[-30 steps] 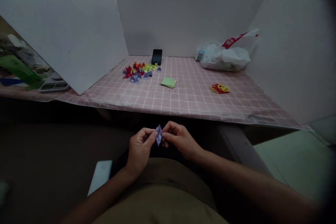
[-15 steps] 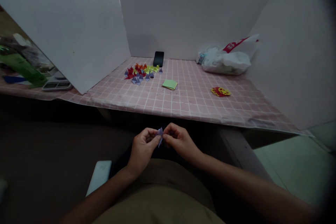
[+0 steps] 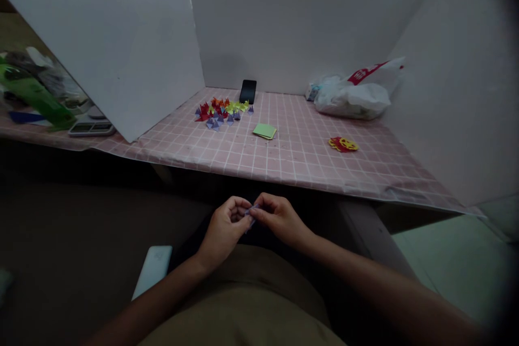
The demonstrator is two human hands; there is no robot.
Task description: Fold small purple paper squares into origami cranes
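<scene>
Over my lap, in front of the table edge, a small folded purple origami paper (image 3: 250,217) is pinched between both hands. My left hand (image 3: 227,225) grips it from the left with thumb and fingers. From the right, the thumb and forefinger of my right hand (image 3: 279,217) close on its upper part. Fingers cover much of the paper, so its full shape is hidden. On the table lie several small folded paper figures (image 3: 221,112) in red, orange, yellow and purple. A stack of square green paper (image 3: 265,131) lies to their right.
A black phone (image 3: 247,91) leans near the back panel. At the back right sits a white plastic bag (image 3: 352,100); red and yellow cut-out pieces (image 3: 343,144) lie before it. White panels (image 3: 121,38) wall the table. A white power bank (image 3: 153,270) rests beside my left forearm.
The purple paper has turned from upright to slanted and shows less between my fingers. My hands have drawn slightly closer together. The view has shifted a little.
</scene>
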